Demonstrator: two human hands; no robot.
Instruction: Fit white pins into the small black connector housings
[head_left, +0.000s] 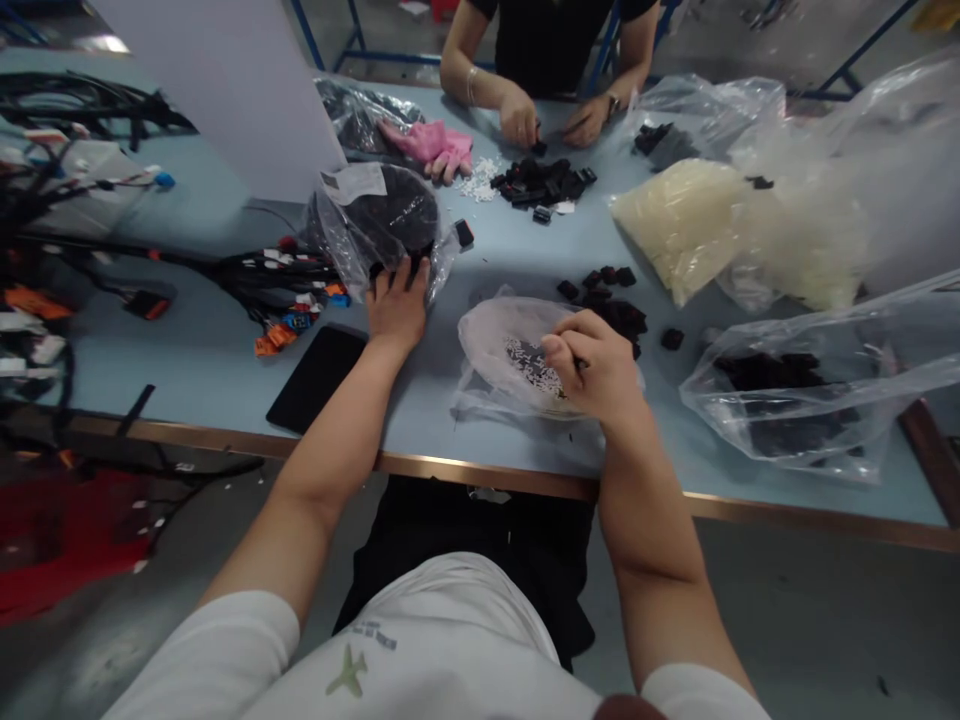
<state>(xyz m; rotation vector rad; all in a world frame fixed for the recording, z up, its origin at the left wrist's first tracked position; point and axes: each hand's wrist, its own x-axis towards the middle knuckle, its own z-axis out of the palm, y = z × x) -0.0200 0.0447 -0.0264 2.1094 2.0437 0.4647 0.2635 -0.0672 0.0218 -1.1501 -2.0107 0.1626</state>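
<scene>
My left hand (400,306) lies at the mouth of a clear plastic bag (330,225) full of black parts. Its fingers are stretched out and slightly spread, the tips at the bag's opening among dark pieces. Over an open clear bag (480,335) of small white pieces (529,365), my right hand (596,365) is closed with thumb and fingers together. A bit of something dark shows by its fingers, too small to name. Behind that hand sits a heap of black connector housings (600,290).
Across the table a co-worker's hands (517,117) handle small black parts by a black pile (544,183). A pink glove (435,147) lies nearby. Wiring harnesses (210,265) and a black flat tablet-like slab (319,378) are left; a bag of yellowish pieces (682,220) and a bag of black parts (795,410) right.
</scene>
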